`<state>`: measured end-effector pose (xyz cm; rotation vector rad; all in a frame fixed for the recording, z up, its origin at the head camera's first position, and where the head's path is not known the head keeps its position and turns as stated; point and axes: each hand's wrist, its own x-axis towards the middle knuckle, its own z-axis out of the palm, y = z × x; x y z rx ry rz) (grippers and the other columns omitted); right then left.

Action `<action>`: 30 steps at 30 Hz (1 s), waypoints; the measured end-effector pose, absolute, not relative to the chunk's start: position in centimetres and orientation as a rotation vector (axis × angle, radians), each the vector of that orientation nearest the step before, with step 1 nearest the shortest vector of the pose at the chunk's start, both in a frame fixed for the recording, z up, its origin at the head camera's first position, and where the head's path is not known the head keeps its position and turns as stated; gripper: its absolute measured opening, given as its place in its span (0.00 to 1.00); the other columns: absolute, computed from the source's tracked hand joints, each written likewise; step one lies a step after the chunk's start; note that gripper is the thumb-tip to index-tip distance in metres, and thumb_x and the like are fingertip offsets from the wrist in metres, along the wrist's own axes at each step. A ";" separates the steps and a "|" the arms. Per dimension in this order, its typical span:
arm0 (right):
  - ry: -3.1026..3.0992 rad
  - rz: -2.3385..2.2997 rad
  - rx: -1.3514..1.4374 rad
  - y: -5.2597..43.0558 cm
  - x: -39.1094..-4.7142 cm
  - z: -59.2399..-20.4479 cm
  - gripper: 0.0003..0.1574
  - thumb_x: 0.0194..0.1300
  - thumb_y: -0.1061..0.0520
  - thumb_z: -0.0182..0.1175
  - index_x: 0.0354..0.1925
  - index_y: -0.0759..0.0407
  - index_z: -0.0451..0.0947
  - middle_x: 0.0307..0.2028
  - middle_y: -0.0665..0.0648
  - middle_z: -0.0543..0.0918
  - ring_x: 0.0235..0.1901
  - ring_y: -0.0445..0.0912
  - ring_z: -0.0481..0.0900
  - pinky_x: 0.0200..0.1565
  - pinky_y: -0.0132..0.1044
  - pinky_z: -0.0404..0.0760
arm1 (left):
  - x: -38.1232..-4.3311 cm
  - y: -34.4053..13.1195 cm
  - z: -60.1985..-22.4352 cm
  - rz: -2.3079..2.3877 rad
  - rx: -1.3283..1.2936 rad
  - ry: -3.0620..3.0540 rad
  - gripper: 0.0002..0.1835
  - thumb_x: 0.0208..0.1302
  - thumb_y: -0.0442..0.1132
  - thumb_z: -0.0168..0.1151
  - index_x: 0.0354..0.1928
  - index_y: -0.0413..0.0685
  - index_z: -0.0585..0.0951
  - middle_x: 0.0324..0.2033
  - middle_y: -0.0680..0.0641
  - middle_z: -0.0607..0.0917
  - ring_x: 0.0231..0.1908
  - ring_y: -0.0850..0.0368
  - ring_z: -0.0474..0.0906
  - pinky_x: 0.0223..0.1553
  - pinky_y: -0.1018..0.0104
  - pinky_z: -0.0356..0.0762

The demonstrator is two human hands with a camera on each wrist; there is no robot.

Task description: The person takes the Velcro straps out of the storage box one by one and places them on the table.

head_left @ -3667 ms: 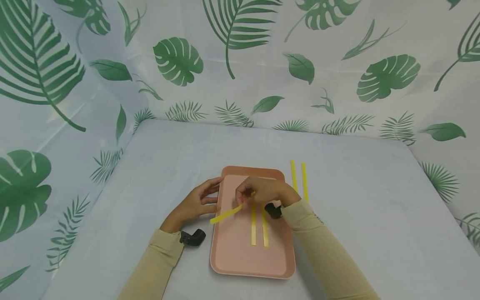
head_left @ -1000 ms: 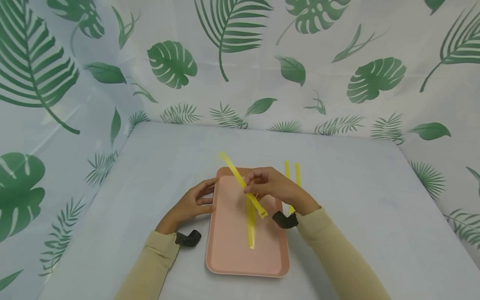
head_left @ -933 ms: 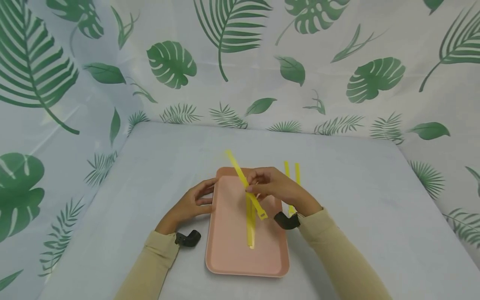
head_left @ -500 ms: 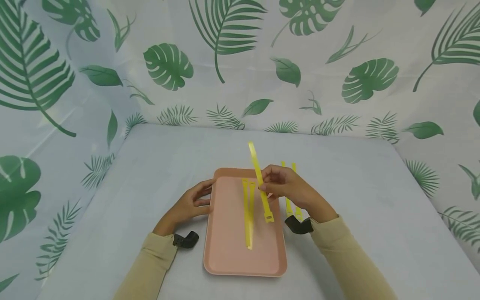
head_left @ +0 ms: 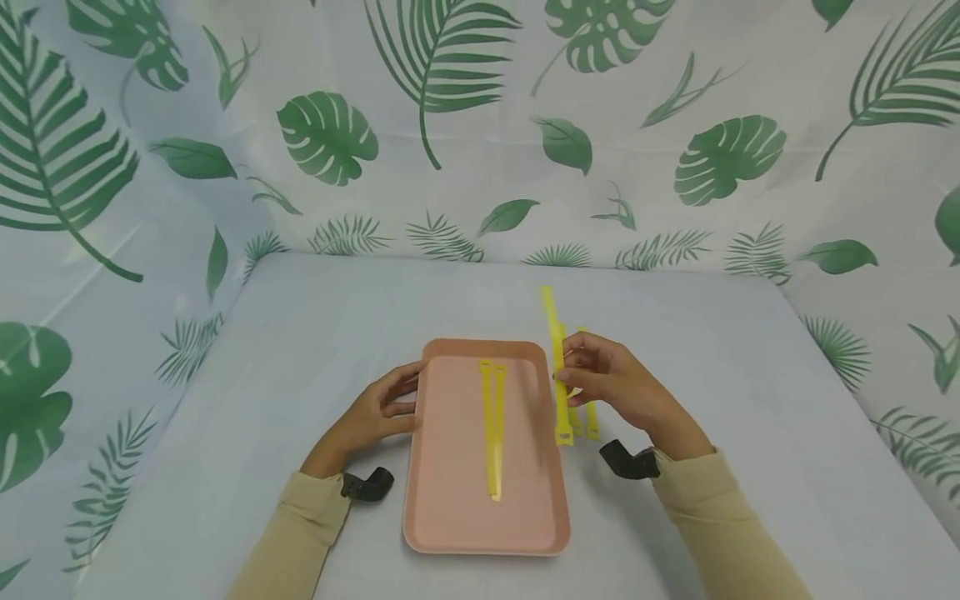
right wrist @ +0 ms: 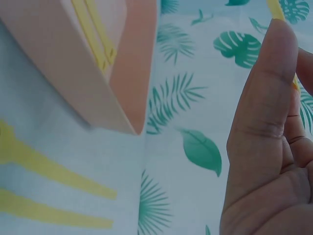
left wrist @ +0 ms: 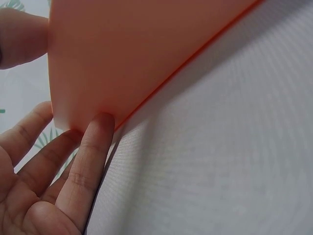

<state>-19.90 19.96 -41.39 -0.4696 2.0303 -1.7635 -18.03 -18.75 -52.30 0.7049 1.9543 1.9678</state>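
Note:
My right hand [head_left: 618, 387] pinches a yellow strap-type cable tie [head_left: 551, 321] with a slotted head between thumb and fingertips. This tie stands nearly upright over the right rim of a pink tray [head_left: 487, 533], its head end toward me. Two more yellow cable ties [head_left: 491, 433] lie close together inside the tray, their heads at the far end. On the table right of the tray lie two others [head_left: 592, 421], partly hidden behind the right hand and the held tie. My left hand [head_left: 375, 412] rests its extended fingertips [left wrist: 100, 127] against the tray's left outer wall.
A pale cloth covers the table [head_left: 315, 308]. Behind and to the left hangs a white sheet [head_left: 465, 183] printed with green leaves. A small black wrist camera [head_left: 367, 485] sits at the left cuff, another black camera [head_left: 628, 461] at the right cuff.
The right hand has carried the cable tie rightward from over the tray to its right edge, turning it more upright. The two ties in the tray now show fully. The left hand stays at the tray.

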 end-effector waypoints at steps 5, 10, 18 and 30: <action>2.030 -1.792 -0.439 21.4 -19.6 -41.5 0.11 0.77 0.69 0.61 0.51 0.55 0.76 0.38 0.51 0.84 0.37 0.44 0.84 0.41 0.41 0.92 | -17.9 -18.8 -52.3 1.956 0.696 1.984 0.45 0.69 0.27 0.71 0.82 0.26 0.57 0.78 0.22 0.61 0.75 0.20 0.62 0.65 0.65 0.82; 2.036 -1.813 -0.406 23.0 -19.5 -42.0 0.12 0.78 0.69 0.58 0.50 0.54 0.77 0.38 0.51 0.85 0.38 0.44 0.85 0.41 0.38 0.92 | -17.9 -18.8 -52.3 1.956 0.696 1.987 0.45 0.69 0.27 0.71 0.82 0.26 0.57 0.78 0.21 0.61 0.75 0.20 0.61 0.65 0.66 0.82; 2.020 -1.815 -0.271 25.0 -19.5 -43.0 0.10 0.78 0.69 0.59 0.52 0.57 0.77 0.38 0.51 0.85 0.37 0.44 0.84 0.41 0.37 0.91 | -17.8 -18.8 -52.4 1.963 0.708 1.990 0.46 0.69 0.27 0.71 0.82 0.25 0.57 0.78 0.21 0.60 0.75 0.19 0.59 0.65 0.67 0.82; 2.100 -1.713 -0.062 27.5 -20.7 -45.1 0.17 0.79 0.65 0.61 0.61 0.68 0.71 0.38 0.51 0.84 0.36 0.42 0.84 0.43 0.35 0.91 | -17.8 -18.4 -52.3 1.980 0.704 1.979 0.46 0.68 0.26 0.71 0.81 0.24 0.57 0.78 0.20 0.60 0.75 0.18 0.58 0.65 0.67 0.82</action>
